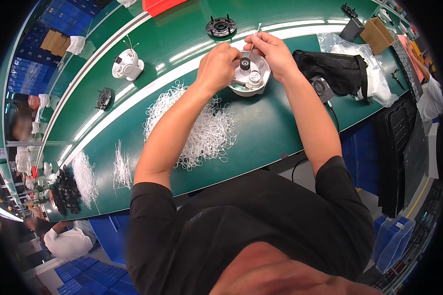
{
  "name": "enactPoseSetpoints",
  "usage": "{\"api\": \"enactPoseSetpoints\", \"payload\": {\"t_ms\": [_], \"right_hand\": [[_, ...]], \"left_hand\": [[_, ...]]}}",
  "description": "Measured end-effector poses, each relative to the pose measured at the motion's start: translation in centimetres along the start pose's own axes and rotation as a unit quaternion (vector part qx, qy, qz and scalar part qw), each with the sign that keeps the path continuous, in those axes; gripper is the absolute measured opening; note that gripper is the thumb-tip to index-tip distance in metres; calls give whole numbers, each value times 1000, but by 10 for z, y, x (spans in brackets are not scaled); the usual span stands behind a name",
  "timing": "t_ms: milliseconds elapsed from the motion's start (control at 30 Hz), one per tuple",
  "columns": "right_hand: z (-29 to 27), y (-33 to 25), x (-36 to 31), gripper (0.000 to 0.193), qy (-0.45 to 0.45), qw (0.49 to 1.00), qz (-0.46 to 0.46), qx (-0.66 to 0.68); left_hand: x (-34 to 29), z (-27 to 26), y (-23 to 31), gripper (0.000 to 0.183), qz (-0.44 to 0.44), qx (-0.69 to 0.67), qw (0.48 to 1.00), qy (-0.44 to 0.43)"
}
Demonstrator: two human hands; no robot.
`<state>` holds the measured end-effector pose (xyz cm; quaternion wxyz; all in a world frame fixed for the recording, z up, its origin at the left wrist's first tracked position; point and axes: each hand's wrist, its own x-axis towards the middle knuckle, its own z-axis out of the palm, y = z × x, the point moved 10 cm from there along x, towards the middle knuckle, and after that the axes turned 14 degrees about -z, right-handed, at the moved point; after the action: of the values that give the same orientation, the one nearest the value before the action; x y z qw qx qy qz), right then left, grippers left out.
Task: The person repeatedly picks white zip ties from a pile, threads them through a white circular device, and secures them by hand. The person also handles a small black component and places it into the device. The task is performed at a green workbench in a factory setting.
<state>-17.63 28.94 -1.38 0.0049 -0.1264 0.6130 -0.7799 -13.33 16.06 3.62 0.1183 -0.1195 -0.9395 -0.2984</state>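
In front of me a round white housing rests on the green bench, its open side up. Inside it sit a dark round lens-like part and a pale round part. My left hand is at the housing's left rim, fingers closed; what they hold, if anything, is hidden. At the far right rim my right hand pinches a thin greyish cable, whose white end sticks up above the fingers. Beneath my left forearm lies a heap of white looped ties.
A black round base with pegs stands beyond the housing, another to the left. Near that is a second white housing. At right lie a black mesh bag and a cardboard box. Straight white ties lie left.
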Motion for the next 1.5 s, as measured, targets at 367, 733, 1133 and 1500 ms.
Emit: {"api": "enactPoseSetpoints", "payload": {"t_ms": [367, 733, 1133, 1500], "right_hand": [[17, -12, -4, 16, -223, 923, -83, -303], [33, -26, -4, 15, -317, 812, -144, -468], [-9, 18, 6, 29, -214, 913, 62, -342], [39, 50, 154, 25, -49, 944, 53, -321]], "left_hand": [[-3, 0, -10, 7, -41, 3, 999, 12], [-4, -7, -11, 5, -34, 22, 999, 33], [-3, -82, -129, 24, -216, -163, 954, 127], [-19, -138, -325, 52, -474, -324, 794, 199]]}}
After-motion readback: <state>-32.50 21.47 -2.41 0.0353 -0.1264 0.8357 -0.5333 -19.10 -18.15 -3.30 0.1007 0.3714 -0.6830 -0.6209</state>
